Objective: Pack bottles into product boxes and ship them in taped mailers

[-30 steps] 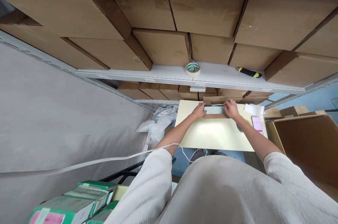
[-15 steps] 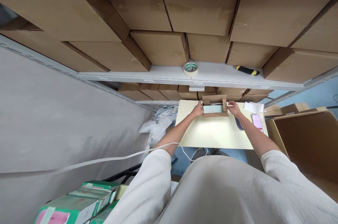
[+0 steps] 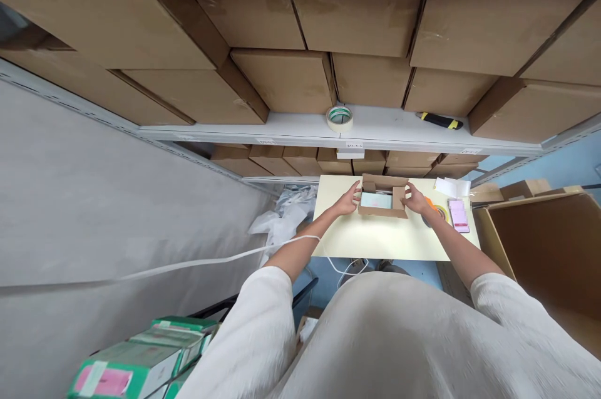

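Observation:
A small open cardboard box (image 3: 382, 213) stands at the far side of a pale yellow table (image 3: 375, 239), with a light green packet (image 3: 375, 200) lying inside it. My left hand (image 3: 348, 200) rests against the box's left side, fingers spread. My right hand (image 3: 415, 199) touches the box's right flap. Both forearms reach forward over the table.
A roll of tape (image 3: 339, 118) and a yellow-black knife (image 3: 440, 120) lie on the shelf (image 3: 291, 128) under stacked brown cartons. A phone (image 3: 457, 216), papers (image 3: 452, 186) and another tape roll (image 3: 434, 213) sit at the table's right. A large open carton (image 3: 549, 255) stands right; green-pink boxes (image 3: 141, 358) lower left.
My hands were pressing the packet down into the box; they have moved apart to the box's two sides, and the box's flaps now stand open.

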